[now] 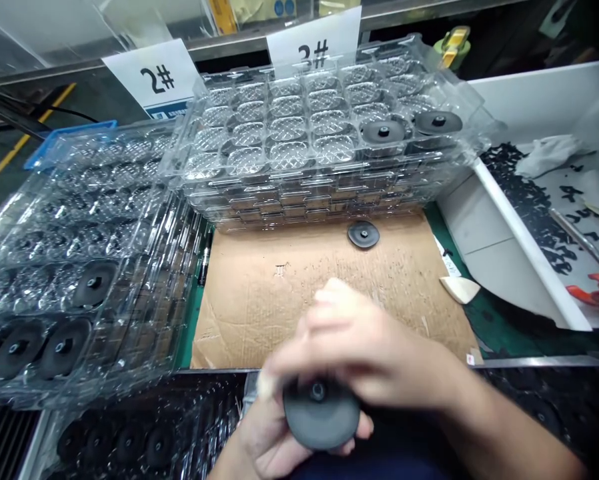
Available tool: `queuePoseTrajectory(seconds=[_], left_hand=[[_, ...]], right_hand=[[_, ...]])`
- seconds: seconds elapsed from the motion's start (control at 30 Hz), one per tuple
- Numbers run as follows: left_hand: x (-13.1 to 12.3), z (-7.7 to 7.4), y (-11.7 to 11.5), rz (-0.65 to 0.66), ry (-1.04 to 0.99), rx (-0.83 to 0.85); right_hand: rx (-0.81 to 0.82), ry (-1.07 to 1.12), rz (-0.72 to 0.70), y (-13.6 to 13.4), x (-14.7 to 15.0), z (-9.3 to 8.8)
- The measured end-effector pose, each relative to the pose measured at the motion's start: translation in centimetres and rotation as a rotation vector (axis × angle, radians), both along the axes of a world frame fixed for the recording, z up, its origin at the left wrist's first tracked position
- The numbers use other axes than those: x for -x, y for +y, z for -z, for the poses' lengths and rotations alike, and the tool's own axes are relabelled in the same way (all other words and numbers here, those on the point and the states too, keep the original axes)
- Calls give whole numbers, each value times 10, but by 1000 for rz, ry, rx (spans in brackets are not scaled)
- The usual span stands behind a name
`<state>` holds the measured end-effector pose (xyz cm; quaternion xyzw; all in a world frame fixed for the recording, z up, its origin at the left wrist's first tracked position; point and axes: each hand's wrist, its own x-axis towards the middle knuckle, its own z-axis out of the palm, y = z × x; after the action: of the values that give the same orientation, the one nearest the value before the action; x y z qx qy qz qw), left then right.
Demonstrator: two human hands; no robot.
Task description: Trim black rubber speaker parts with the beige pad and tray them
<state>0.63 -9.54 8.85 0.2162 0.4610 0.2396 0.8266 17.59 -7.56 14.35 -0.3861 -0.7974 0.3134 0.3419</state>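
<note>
on the worktop [497, 321] lay a cardboard sheet [254, 300], clear trays [299, 181] stacked beyond it. the half-curled left hand [269, 437] held a black disc [322, 423] from below, just before the worktop's near edge; the right hand [352, 337] bent over the disc's far side (blurred, its hold impossible to tell).

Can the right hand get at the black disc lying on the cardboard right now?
Likely yes: nothing shows between the right hand and that black disc on the cardboard. The left hand supports the held disc from below.
</note>
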Motion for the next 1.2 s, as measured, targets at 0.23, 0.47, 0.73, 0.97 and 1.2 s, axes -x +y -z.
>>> queuePoseTrajectory(seconds=[0.23, 0.47, 0.73, 0.97, 1.2], left_hand=[[15, -11, 24, 141, -677, 336], [23, -2, 28, 78, -627, 303], [22, -4, 27, -60, -530, 171], [21, 2, 26, -218, -332, 70], [10, -8, 27, -162, -220, -30]], right_hand=[[303, -235, 503, -15, -6, 95], [191, -278, 676, -47, 18, 145], [132, -139, 764, -19, 8, 128], [191, -44, 619, -28, 18, 115], [-79, 162, 666, -28, 43, 26]])
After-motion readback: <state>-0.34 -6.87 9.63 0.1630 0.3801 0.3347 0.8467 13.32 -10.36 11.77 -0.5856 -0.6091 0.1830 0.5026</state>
